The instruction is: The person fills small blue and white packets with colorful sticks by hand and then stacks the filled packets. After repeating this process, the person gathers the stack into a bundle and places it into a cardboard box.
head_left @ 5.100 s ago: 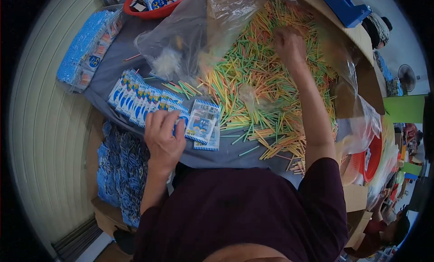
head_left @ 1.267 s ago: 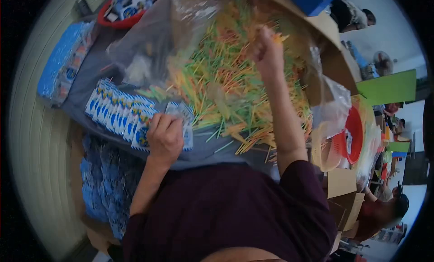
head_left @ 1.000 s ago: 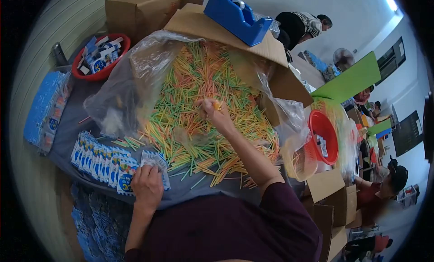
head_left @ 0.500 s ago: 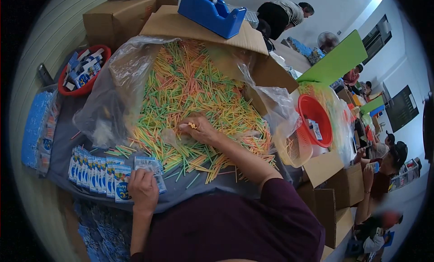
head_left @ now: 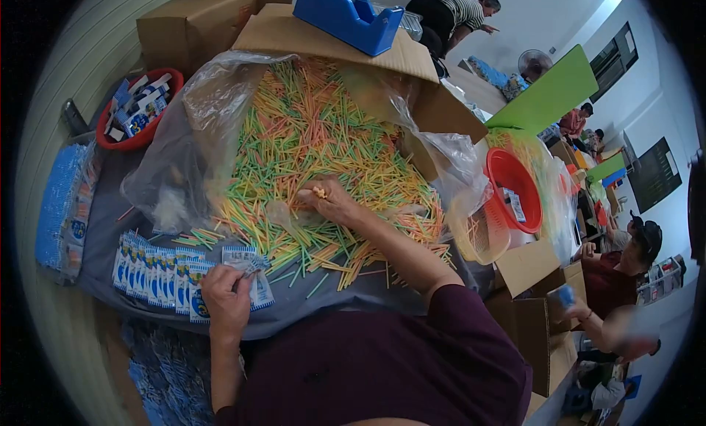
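Note:
A large heap of thin coloured sticks [head_left: 316, 132], green, yellow and pink, lies in a plastic-lined cardboard box. At the near side of the heap, my right hand [head_left: 332, 201] is closed around a small bundle of sticks [head_left: 319, 192], whose ends show above the fist. My left hand [head_left: 226, 297] has its fingers curled together at the edge of a crinkled blue-and-white packet [head_left: 259, 288]. Left of it, an overlapping row of flat printed packets [head_left: 151, 277] lies on the grey cloth [head_left: 103, 242].
A red tub [head_left: 140, 143] of small packets stands at the left, beside a clear bag of blue packs [head_left: 59, 213]. A blue tape dispenser [head_left: 346, 21] rests on the box flap. At right are a red basket [head_left: 535, 194], an open carton [head_left: 533, 330] and other people working.
My right hand has shifted slightly right and up with the bundle. My left hand has moved slightly left, its thumb now visible at the packet. A co-worker at right has lowered a blue pack.

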Demonstrator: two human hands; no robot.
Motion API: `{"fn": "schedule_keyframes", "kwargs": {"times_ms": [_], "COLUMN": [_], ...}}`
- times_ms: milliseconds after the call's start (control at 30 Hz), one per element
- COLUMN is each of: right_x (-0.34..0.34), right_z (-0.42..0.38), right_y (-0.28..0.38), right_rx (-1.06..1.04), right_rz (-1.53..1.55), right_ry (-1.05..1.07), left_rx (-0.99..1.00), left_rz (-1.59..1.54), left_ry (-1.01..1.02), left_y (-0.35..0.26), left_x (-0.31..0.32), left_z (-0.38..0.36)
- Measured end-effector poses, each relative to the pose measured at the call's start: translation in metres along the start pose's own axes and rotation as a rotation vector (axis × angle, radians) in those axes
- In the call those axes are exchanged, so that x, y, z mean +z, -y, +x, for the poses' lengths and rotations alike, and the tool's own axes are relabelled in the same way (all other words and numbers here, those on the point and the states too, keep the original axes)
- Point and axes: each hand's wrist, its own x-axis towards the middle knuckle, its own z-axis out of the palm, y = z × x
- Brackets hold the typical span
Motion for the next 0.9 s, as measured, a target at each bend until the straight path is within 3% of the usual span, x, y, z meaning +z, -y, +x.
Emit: {"fn": "schedule_keyframes", "kwargs": {"times_ms": [67, 133, 167, 300, 433, 600, 667, 833, 900], "right_x": [-0.001, 0.000, 0.000, -0.018, -0.009, -0.004, 0.000, 0.009, 0.010], "right_z": [0.001, 0.003, 0.003, 0.005, 0.009, 0.005, 0.001, -0.003, -0.004], "right_y": [0.007, 0.009, 0.012, 0.048, 0.065, 0.082, 0.087, 0.090, 0.084], "right_rx": [0.111, 0.115, 0.072, 0.031, -0.167, -0.296, -0.274, -0.191, -0.195], "right_rz": [0.123, 0.560, 0.591, 0.770, 1.179, 1.099, 1.019, 0.804, 0.690], "right_ry": [0.036, -0.181, -0.267, -0.321, -0.244, -0.021, -0.017, 0.025, 0.089], "left_rx": [0.026, 0.008, 0.000, 0.046, 0.143, -0.091, -0.056, -0.055, -0.020], "left_rz": [-0.052, -0.102, -0.155, -0.238, -0.172, -0.380, -0.544, -0.505, -0.656], "left_ry": [-0.126, -0.157, -0.187, -0.185, -0.153, -0.066, -0.045, -0.014, -0.031], "left_y": [-0.013, -0.015, -0.017, -0.034, -0.044, -0.041, -0.035, -0.046, -0.050], "left_x": [-0.004, -0.006, -0.007, -0.007, 0.004, 0.022, 0.029, 0.027, 0.028], "left_z": [0.004, 0.006, 0.008, 0.024, 0.040, 0.043, 0.042, 0.043, 0.044]}}
